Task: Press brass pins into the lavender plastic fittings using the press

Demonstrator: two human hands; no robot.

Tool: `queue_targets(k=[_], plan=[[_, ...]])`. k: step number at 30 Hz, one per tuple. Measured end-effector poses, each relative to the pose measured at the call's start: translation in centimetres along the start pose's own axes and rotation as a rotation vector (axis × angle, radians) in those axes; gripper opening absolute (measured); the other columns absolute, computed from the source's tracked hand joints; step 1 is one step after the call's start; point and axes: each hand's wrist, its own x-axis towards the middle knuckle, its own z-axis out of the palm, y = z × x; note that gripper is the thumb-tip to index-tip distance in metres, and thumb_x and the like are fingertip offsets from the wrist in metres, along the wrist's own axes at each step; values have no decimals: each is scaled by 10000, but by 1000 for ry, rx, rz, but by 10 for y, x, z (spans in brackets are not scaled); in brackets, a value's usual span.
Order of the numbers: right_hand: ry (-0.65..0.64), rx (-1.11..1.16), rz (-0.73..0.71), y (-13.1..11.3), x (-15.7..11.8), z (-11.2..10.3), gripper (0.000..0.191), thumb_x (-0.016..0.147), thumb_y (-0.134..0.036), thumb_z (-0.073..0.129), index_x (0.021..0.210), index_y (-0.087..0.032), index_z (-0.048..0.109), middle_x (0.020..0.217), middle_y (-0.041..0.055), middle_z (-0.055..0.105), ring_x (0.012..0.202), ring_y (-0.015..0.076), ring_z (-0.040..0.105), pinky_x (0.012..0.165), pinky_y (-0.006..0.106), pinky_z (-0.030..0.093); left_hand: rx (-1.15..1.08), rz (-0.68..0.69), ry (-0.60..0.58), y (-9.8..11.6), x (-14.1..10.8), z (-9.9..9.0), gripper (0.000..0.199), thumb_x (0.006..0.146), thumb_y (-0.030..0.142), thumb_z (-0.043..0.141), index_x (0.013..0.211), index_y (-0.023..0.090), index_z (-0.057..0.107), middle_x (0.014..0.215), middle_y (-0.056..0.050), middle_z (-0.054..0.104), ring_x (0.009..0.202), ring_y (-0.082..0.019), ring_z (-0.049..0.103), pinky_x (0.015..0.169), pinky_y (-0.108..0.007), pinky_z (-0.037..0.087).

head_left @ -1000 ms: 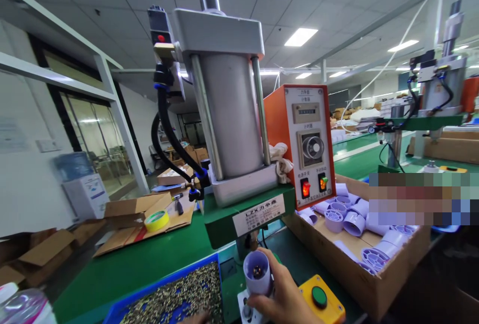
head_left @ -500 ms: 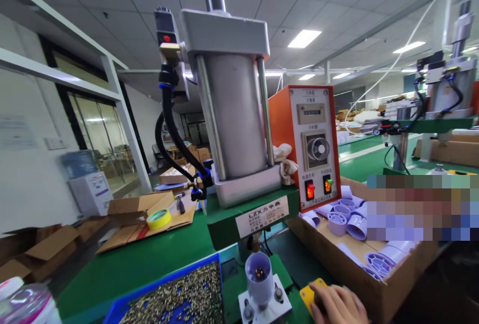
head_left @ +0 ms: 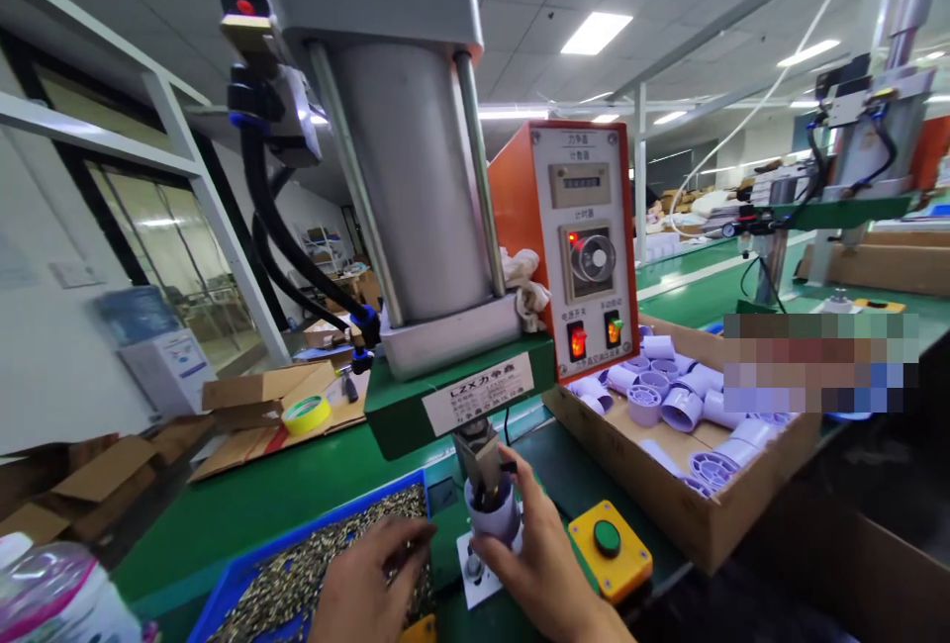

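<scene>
A light-purple plastic cylinder (head_left: 493, 521) stands upright on the white fixture plate (head_left: 475, 584) below the press. The press's metal ram (head_left: 484, 465) reaches down into its open top. My right hand (head_left: 538, 549) is closed around the cylinder's right side, thumb in front and fingers behind. My left hand (head_left: 375, 574) is over the near right part of a blue tray (head_left: 223, 584) full of small brass-coloured metal pieces (head_left: 297, 574). Its fingers are pinched together, and whatever they hold is hidden. To the right of my right hand sits a yellow box with a green push button (head_left: 607, 538).
An orange control box (head_left: 512, 178) stands beside the press cylinder (head_left: 401, 188). A cardboard box (head_left: 712, 534) of purple plastic parts is at right, with a blurred-out area behind it. Yellow tape (head_left: 306, 413) lies on cardboard at left. A plastic bottle (head_left: 66, 594) stands at near left.
My right hand has gone from the button box to the cylinder. My left hand has come into view over the tray. The ram has come down, and a red timer light is lit.
</scene>
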Motion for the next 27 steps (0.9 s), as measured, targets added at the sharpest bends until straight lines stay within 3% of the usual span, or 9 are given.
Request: queue_targets(k=[3,8,13,19,27], plan=[[16,18,47,-3,6,10,762,658,-126,642,1377,-187,397,1332,121,547,1289,274,473,1110,435,354,-31,-12,-62,19,18,-6,235,766,361,543,854,274,743,888,-1,765,862,-203,689,784,-284,516],[29,17,11,3,4,10,758,658,-147,662,1375,-192,422,1317,113,562,1272,283,484,1105,442,358,8,10,-152,47,31,-10,282,780,407,536,834,228,747,756,-13,688,760,-196,648,689,-293,471],[33,1,22,5,5,11,790,627,-114,649,1383,-187,432,1346,108,557,1279,299,488,1105,455,366,56,32,-273,70,48,-3,161,724,297,571,747,199,697,815,-31,709,842,-209,659,783,-308,474],[9,33,34,3,6,10,786,629,-116,635,1385,-180,429,1361,118,546,1292,296,476,1117,478,346,122,76,-339,75,61,10,74,667,178,589,691,218,647,831,-17,699,824,-191,639,778,-314,462],[-21,47,51,4,7,8,796,630,-118,626,1394,-143,402,1375,134,523,1297,299,458,1122,488,323,156,86,-340,77,63,13,34,623,190,595,626,223,585,776,13,637,784,-175,592,728,-301,440]])
